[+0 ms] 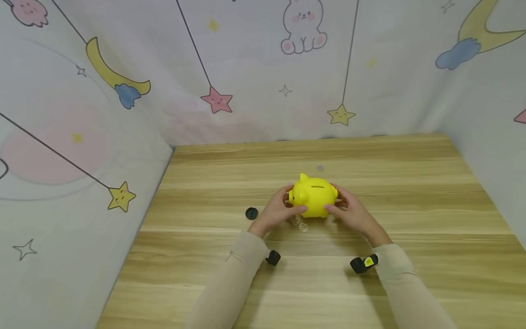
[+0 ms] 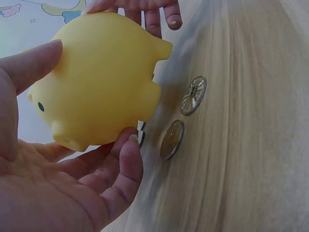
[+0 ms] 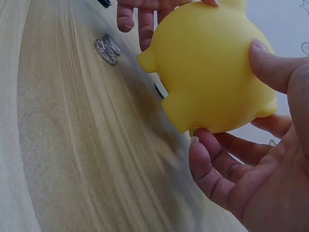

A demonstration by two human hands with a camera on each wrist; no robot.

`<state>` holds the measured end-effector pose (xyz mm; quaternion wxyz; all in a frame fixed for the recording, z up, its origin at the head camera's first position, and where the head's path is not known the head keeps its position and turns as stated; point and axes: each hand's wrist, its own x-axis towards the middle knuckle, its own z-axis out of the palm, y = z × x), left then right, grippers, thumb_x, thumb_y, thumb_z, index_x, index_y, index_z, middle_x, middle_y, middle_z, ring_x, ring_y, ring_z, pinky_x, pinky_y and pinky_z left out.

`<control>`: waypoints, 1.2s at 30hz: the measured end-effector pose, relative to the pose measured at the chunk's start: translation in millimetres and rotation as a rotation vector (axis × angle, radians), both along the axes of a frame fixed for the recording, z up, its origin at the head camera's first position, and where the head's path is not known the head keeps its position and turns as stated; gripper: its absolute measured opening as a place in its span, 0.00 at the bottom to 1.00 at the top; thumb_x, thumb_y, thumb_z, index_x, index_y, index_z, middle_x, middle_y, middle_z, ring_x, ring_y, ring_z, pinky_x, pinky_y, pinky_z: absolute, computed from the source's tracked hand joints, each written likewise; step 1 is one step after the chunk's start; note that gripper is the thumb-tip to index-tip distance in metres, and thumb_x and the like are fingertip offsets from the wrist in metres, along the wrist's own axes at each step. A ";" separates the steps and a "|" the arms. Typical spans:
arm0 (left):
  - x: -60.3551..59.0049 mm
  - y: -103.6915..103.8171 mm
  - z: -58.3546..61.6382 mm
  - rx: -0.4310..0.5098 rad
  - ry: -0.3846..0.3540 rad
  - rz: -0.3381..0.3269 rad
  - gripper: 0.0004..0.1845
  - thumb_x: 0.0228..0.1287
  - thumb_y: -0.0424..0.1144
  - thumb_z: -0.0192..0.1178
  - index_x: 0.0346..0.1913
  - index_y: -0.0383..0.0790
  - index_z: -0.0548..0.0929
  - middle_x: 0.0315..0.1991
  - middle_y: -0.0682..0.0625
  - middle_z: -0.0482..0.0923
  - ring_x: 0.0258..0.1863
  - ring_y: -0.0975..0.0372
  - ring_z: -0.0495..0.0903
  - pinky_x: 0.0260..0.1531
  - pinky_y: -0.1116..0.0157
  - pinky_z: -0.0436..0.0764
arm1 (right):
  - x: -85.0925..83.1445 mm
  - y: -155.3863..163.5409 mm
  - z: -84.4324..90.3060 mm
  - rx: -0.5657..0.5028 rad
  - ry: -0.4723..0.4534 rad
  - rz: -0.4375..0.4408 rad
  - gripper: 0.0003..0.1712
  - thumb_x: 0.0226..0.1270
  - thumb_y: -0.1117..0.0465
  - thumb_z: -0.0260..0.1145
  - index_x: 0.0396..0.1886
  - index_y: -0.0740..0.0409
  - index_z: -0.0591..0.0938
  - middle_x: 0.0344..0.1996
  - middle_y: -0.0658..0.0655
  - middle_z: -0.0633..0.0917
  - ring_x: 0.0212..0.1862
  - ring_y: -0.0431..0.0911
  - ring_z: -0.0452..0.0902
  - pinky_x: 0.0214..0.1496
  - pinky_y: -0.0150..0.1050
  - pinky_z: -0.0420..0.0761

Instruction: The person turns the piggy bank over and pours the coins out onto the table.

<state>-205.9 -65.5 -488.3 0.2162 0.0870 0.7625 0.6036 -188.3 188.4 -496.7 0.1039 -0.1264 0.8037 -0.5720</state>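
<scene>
Piggy bank [image 1: 313, 196], yellow, sits mid-table [image 1: 411, 205] between both hands, coin slot up, long axis running left-right, snout toward the left hand [image 1: 279, 211]. Left hand cups the snout end, thumb over the top, fingers curled under. Right hand [image 1: 349, 212] wraps the tail end the same way. Both hands equally close, both in contact. Wrist views show its feet just off the wood. Two coins [image 2: 182, 118] lie just beside it on the near side; black round cap [image 1: 251, 213] further left.

A right hand [image 3: 251, 174] grips a yellow piggy bank [image 3: 212, 67] above a wooden table [image 3: 63, 154]; two coins [image 3: 107, 48] lie upper left.
</scene>
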 end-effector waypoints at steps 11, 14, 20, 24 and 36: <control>2.9 -4.0 -3.4 -0.023 0.001 -0.004 0.48 0.60 0.48 0.72 0.77 0.44 0.56 0.67 0.42 0.68 0.59 0.54 0.75 0.56 0.56 0.76 | 0.7 -1.5 -7.3 -0.017 -0.043 0.036 0.43 0.73 0.57 0.65 0.78 0.63 0.53 0.66 0.72 0.67 0.59 0.66 0.73 0.42 0.45 0.84; 1.3 -5.0 -3.7 -0.021 0.009 -0.009 0.48 0.58 0.49 0.73 0.76 0.45 0.56 0.66 0.41 0.68 0.57 0.54 0.76 0.55 0.55 0.76 | -0.2 -1.3 -5.5 -0.022 -0.051 0.042 0.44 0.72 0.58 0.66 0.78 0.62 0.53 0.67 0.72 0.66 0.60 0.67 0.72 0.42 0.45 0.84; 2.9 -11.1 -5.1 -0.048 0.013 -0.001 0.48 0.56 0.47 0.75 0.74 0.45 0.57 0.63 0.40 0.69 0.54 0.53 0.77 0.56 0.54 0.75 | 0.0 -5.3 -5.4 -0.027 -0.064 0.053 0.46 0.69 0.58 0.69 0.78 0.64 0.53 0.68 0.75 0.64 0.62 0.68 0.70 0.41 0.44 0.85; 5.4 -12.1 -8.3 -0.056 -0.003 -0.007 0.48 0.55 0.46 0.75 0.74 0.44 0.58 0.63 0.39 0.70 0.54 0.52 0.78 0.56 0.54 0.75 | 3.1 -4.6 -6.1 -0.024 -0.100 0.047 0.48 0.67 0.57 0.70 0.78 0.61 0.53 0.68 0.76 0.64 0.62 0.67 0.70 0.40 0.45 0.84; 2.2 -26.5 5.6 -0.109 0.057 -0.104 0.59 0.52 0.39 0.78 0.79 0.46 0.47 0.69 0.42 0.62 0.57 0.52 0.76 0.56 0.51 0.75 | 5.7 15.5 1.4 0.136 -0.082 0.099 0.55 0.62 0.50 0.74 0.79 0.58 0.51 0.70 0.71 0.62 0.61 0.64 0.73 0.56 0.56 0.77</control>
